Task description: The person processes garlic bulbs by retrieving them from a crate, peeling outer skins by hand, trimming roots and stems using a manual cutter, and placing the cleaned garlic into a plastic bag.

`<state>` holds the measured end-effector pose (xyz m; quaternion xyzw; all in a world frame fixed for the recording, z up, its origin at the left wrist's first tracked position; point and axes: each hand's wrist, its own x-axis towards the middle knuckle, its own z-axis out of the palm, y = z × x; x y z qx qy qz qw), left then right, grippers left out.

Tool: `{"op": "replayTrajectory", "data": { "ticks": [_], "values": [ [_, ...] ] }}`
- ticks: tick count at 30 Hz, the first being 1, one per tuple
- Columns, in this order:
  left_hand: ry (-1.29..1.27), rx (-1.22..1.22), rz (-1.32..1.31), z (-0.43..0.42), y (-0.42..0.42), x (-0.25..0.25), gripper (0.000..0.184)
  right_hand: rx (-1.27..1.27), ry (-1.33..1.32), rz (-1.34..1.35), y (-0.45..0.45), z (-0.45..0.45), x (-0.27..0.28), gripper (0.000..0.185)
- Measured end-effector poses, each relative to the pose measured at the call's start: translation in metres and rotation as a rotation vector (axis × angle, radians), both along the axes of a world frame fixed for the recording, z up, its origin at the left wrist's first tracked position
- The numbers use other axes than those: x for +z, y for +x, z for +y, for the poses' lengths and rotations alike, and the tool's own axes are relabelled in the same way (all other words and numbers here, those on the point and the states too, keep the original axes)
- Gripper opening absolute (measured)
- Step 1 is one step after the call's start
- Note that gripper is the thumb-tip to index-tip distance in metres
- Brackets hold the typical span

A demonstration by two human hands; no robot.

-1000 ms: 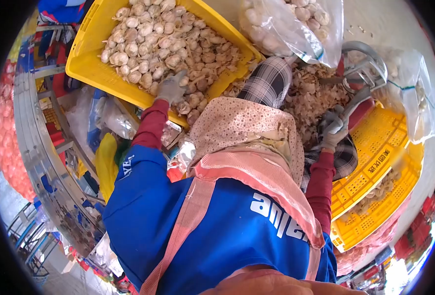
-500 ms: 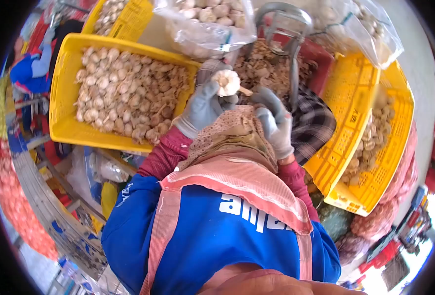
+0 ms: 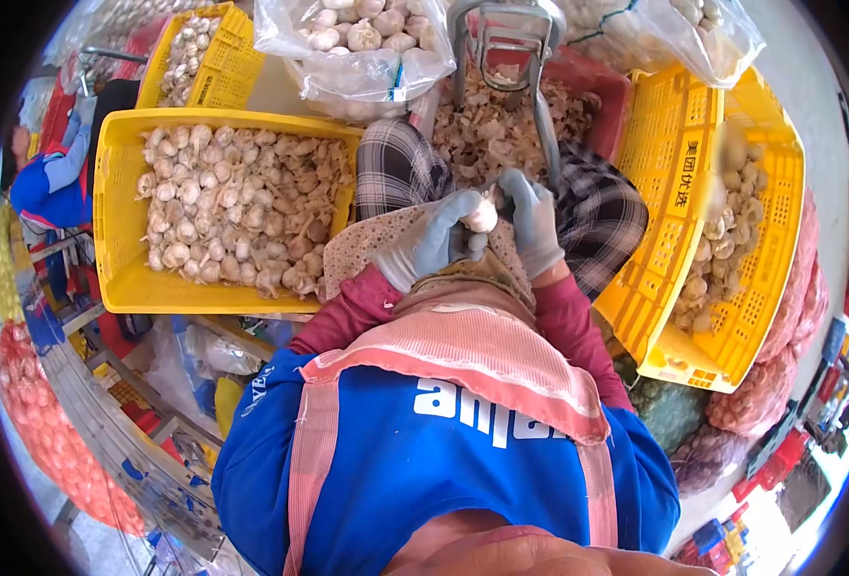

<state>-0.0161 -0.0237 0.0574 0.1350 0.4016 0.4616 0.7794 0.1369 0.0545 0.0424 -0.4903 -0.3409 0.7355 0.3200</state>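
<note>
Both hands wear grey gloves and meet above the lap. My left hand (image 3: pixel 436 240) is closed around a white garlic bulb (image 3: pixel 481 217). Fingers of my right hand (image 3: pixel 530 219) are bent against the bulb's upper right side; whether they pinch something small is hidden. A yellow crate (image 3: pixel 117 216) heaped with garlic bulbs lies left of my left hand. Beyond the hands, a red tub (image 3: pixel 613 106) holds loose garlic skins (image 3: pixel 501 134), with a grey metal frame (image 3: pixel 546 134) standing over it.
Clear bags of garlic (image 3: pixel 362 72) stand at the front, another (image 3: pixel 722 53) at the upper right. Stacked yellow crates (image 3: pixel 669 192) with garlic stand at the right. A smaller yellow crate (image 3: pixel 228 72) is at the upper left. A person in blue (image 3: pixel 45 192) is at the far left.
My left hand has come from the garlic crate to the lap with a bulb. My right hand has moved in from the right to meet it. The view has shifted.
</note>
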Motion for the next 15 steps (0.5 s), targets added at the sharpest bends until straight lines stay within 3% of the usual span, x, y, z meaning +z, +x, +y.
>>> {"op": "replayTrajectory", "data": {
  "ticks": [2,3,5,6,8,9,11,12,13,14,15],
  "values": [
    [-0.029,0.018,-0.172,0.001,-0.004,-0.036,0.035,-0.047,-0.108,-0.045,-0.007,0.001,-0.020,0.020],
    [0.005,0.015,-0.273,0.008,-0.008,-0.036,0.030,-0.006,0.028,-0.103,-0.012,0.004,-0.022,0.018],
    [-0.007,0.085,-0.244,0.007,-0.007,-0.032,0.029,-0.043,0.604,-0.452,-0.003,0.006,-0.019,0.016],
    [-0.017,0.160,-0.211,0.010,-0.008,-0.022,0.028,-0.169,0.839,-0.440,-0.002,0.010,0.003,0.020],
    [0.048,0.224,-0.243,0.015,-0.015,-0.033,0.034,-0.310,1.086,-0.502,0.016,0.024,0.008,0.029],
    [0.020,0.245,-0.322,0.021,-0.018,-0.038,0.039,-0.251,1.109,-0.583,0.028,0.038,0.010,0.036],
    [0.028,0.260,-0.408,0.031,-0.019,-0.050,0.052,-0.196,1.513,-1.100,0.022,0.067,0.027,0.040],
    [0.043,0.260,-0.416,0.036,-0.016,-0.048,0.052,-0.017,1.337,-0.994,0.031,0.074,0.002,0.042],
    [0.026,0.279,-0.401,0.042,-0.012,-0.046,0.051,0.269,0.854,-0.647,0.042,0.079,-0.007,0.040],
    [0.011,0.304,-0.386,0.048,-0.009,-0.044,0.050,0.346,0.979,-0.660,0.058,0.082,-0.029,0.038],
    [0.020,0.294,-0.455,0.053,-0.008,-0.045,0.039,0.375,0.865,-0.665,0.055,0.076,-0.003,0.036]
  ]
}}
